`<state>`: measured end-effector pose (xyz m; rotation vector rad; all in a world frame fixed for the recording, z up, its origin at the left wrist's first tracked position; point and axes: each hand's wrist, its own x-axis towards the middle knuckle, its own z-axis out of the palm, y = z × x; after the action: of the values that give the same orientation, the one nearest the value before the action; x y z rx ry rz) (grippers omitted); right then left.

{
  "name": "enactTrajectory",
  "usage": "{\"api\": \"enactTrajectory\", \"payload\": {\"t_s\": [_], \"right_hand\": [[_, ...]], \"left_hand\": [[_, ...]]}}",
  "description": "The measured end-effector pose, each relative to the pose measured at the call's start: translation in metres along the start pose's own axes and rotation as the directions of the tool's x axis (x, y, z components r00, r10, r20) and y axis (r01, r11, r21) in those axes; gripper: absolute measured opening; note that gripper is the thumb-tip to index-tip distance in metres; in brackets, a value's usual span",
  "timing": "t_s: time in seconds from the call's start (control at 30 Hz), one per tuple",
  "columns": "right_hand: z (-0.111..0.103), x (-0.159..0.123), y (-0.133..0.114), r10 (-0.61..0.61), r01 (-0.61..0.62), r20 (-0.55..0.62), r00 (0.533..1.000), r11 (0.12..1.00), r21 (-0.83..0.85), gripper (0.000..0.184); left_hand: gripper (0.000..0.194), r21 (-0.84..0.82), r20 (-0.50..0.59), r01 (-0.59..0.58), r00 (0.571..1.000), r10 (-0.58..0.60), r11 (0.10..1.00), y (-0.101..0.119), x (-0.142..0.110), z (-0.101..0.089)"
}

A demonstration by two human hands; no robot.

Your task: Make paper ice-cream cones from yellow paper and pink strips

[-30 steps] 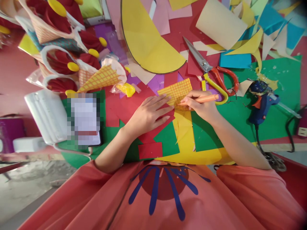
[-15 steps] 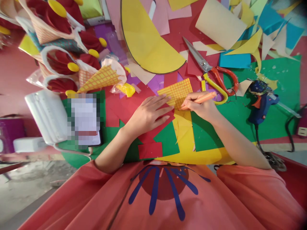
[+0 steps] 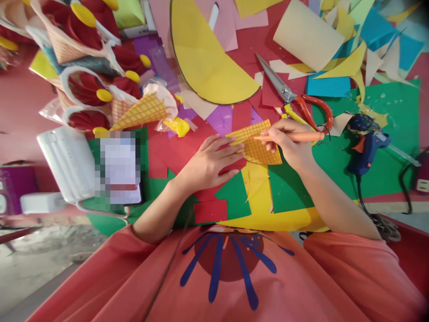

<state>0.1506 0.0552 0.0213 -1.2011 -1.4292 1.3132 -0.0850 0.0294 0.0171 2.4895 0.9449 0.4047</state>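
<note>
A yellow piece of paper (image 3: 256,150) with an orange grid drawn on it lies in front of me, over red and yellow paper. My left hand (image 3: 212,161) lies flat with fingers stretched, its fingertips on the left part of the gridded paper. In my right hand (image 3: 295,147) is an orange marker (image 3: 303,137), pinched between thumb and fingers. Its tip points left over the grid; whether it touches the paper I cannot tell. Scissors (image 3: 284,91) with red and yellow handles lie just beyond my right hand.
Paper cones (image 3: 142,112) crowd the far left, near a phone (image 3: 120,170) on a cable. A large yellow paper shape (image 3: 204,58) lies at the back. Paper scraps (image 3: 375,40) and a blue glue gun (image 3: 365,150) are on the right, on green paper (image 3: 395,116).
My right hand has moved right and a little up with the marker, which now lies flatter. The gridded paper has turned and shifted slightly to the right and toward me.
</note>
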Motion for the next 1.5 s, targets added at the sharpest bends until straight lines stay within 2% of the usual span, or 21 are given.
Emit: {"api": "enactTrajectory", "payload": {"t_s": [0.2,0.37,0.53,0.83,1.07,1.33,1.5], "right_hand": [[0.0028,-0.0030,-0.0042,-0.024,0.028,0.040,0.999,0.994,-0.101,0.024],[0.0055,-0.0014,-0.0037,-0.087,0.106,0.095,0.992,0.970,-0.219,0.021],[0.0076,0.0014,-0.0011,-0.112,0.148,0.132,0.985,0.940,-0.308,0.024],[0.0090,0.0025,-0.0010,-0.114,0.148,0.115,0.987,0.922,-0.357,0.026],[0.0065,0.0026,0.0024,-0.062,0.100,0.139,0.988,0.953,-0.286,0.028],[0.0088,0.0023,-0.0007,-0.095,0.134,0.122,0.988,0.920,-0.368,0.029],[0.0071,0.0029,0.0007,-0.060,0.107,0.152,0.986,0.941,-0.320,0.029]], "left_hand": [[0.037,-0.031,0.073,-0.055,0.996,0.057,0.998,0.0010,-0.0005,0.0003],[0.035,-0.016,0.043,-0.118,0.992,0.119,0.993,0.0011,-0.0004,0.0015],[0.034,-0.016,0.035,-0.131,0.991,0.131,0.991,0.0015,0.0001,0.0015],[0.034,-0.025,0.016,-0.129,0.992,0.129,0.991,0.0009,0.0000,0.0027],[0.035,-0.030,0.018,-0.118,0.993,0.119,0.992,0.0008,-0.0002,0.0036],[0.035,-0.041,0.030,-0.116,0.993,0.117,0.992,0.0005,0.0002,0.0028],[0.035,-0.054,0.013,-0.133,0.991,0.134,0.990,-0.0004,0.0000,0.0027]]}}
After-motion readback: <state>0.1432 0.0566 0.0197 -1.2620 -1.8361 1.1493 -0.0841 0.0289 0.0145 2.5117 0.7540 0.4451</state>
